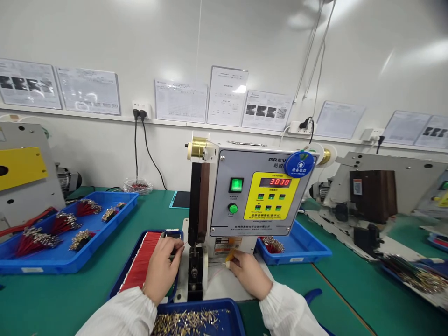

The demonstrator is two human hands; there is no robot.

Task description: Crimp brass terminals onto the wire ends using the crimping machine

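Note:
My left hand [164,266] is over a dark blue tray of red wires [143,256], thumb and forefinger pinched beside the crimping head [195,273]. A thin pale tip shows at those fingertips, too small to name. On the other side of the head, my right hand [249,271] has pale and yellow covers on its fingertips. It pinches a thin wire [216,263] running toward the head. Both hands work at a grey crimping machine [231,214] with a lit green switch and a display reading 3830. A brass-coloured strip reel [199,147] sits on top.
In front lies a blue tray of small brass-coloured pieces [189,322]. A larger blue tray [105,242] with wire bundles stands left. Behind my right hand is another blue tray [301,242]. A blue-handled tool [312,295] lies near my right sleeve. Similar machines flank both sides.

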